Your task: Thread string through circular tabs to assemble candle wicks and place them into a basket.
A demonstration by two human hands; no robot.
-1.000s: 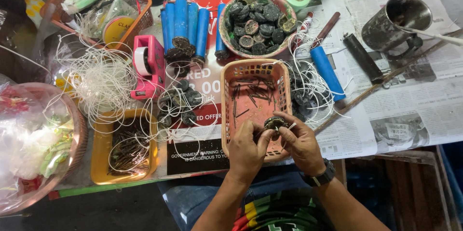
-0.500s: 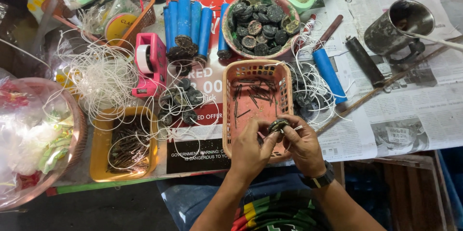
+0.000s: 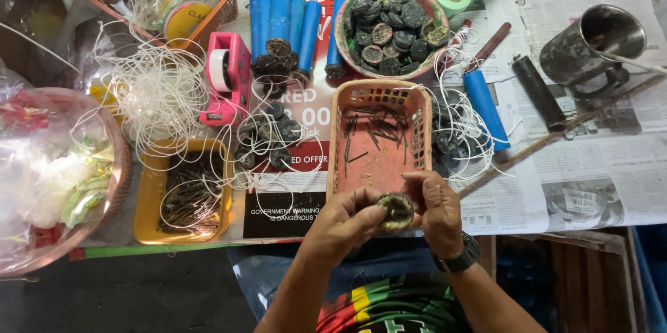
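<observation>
Both of my hands hold one small round dark disc (image 3: 396, 210) with a pale rim, just in front of the near end of an orange plastic basket (image 3: 419, 107). My left hand (image 3: 345, 219) grips the disc from the left with thumb and fingers. My right hand (image 3: 436, 202) pinches it from the right; a dark watch sits on that wrist. The basket holds several thin dark sticks. A pink bowl (image 3: 342, 30) behind the basket is full of similar dark discs.
Blue tubes (image 3: 288, 10) lie at the back, another blue tube (image 3: 486, 107) right of the basket. White string (image 3: 156, 93) tangles around a pink tape dispenser (image 3: 224, 76) and a yellow tray (image 3: 149, 197). A metal cup (image 3: 590, 48) stands on newspaper at right.
My hands have stayed at the near end of the orange basket and keep turning the disc between them. The camera view has shifted slightly.
</observation>
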